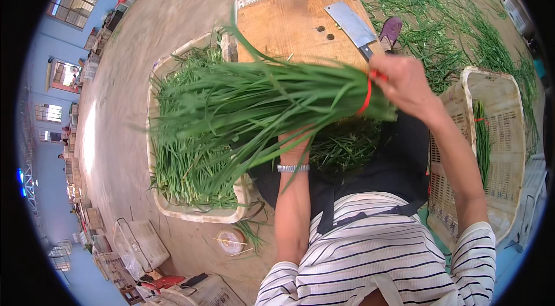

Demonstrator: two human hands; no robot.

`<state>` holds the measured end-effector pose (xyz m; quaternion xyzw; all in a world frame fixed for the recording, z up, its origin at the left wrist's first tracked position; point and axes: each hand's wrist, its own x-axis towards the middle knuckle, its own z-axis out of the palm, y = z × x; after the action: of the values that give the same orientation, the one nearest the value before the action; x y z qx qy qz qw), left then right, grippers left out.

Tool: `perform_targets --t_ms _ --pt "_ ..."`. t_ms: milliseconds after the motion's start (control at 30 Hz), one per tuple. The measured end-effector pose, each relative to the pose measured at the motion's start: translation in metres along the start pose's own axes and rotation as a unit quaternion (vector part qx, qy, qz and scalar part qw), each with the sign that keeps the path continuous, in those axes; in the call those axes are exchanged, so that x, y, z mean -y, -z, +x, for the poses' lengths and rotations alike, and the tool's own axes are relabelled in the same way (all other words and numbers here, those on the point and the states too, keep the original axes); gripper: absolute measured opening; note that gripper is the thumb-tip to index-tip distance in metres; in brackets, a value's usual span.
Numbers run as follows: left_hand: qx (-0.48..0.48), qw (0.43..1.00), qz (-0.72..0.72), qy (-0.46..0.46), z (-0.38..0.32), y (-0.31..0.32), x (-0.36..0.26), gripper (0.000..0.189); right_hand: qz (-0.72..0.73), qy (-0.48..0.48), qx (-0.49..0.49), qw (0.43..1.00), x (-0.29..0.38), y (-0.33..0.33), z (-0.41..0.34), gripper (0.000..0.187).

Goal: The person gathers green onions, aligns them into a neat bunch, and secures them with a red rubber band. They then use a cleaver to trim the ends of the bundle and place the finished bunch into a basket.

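A large bundle of long green leaves, likely garlic chives (277, 93), lies sideways above my lap, its cut ends to the right. A red tie (367, 95) circles it near those ends. My right hand (403, 80) pinches the red tie at the bundle's upper edge. From below, my left hand (297, 143) bears the bundle; leaves hide its fingers. Behind the bundle is a wooden chopping board (282, 24) with two dark holes. A cleaver (353, 24) rests on the board's right side, its black handle pointing towards my right hand.
Loose chives fill a white plastic crate (195, 215) at my left. Another crate (498, 132) on the right holds a tied bunch (481, 145). Cut leaves (451, 24) litter the floor at the upper right, beside a purple shoe (391, 28). A tape-like roll (230, 242) sits lower left.
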<state>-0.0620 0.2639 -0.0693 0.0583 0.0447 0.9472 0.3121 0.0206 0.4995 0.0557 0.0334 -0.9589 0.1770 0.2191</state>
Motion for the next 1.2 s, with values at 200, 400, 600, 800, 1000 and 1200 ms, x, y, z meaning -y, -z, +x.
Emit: perform_targets --t_ms 200,400,600,800,1000,1200 --pt "-0.105 0.982 0.155 0.023 0.016 -0.012 0.013 0.043 0.010 0.062 -0.313 0.948 0.003 0.048 0.097 0.005" --pt "-0.055 0.828 0.385 0.404 -0.047 -0.002 0.056 0.055 0.141 0.243 -0.387 0.878 0.010 0.091 0.163 0.003" --pt "0.099 0.918 0.094 0.372 0.007 -0.062 0.086 0.098 0.216 0.246 -0.293 0.898 0.023 0.070 0.075 0.005" --pt "0.045 0.920 -0.284 0.265 0.019 -0.031 0.135 0.081 0.093 0.214 -0.028 0.972 0.038 0.040 -0.077 0.017" --pt "0.076 0.936 0.072 0.336 0.010 -0.078 0.084 0.089 0.174 0.128 -0.038 0.976 0.043 0.014 -0.126 0.017" --pt "-0.031 0.957 0.176 0.228 -0.001 -0.060 0.055 0.092 0.247 0.097 -0.036 0.963 0.039 -0.015 -0.103 0.018"
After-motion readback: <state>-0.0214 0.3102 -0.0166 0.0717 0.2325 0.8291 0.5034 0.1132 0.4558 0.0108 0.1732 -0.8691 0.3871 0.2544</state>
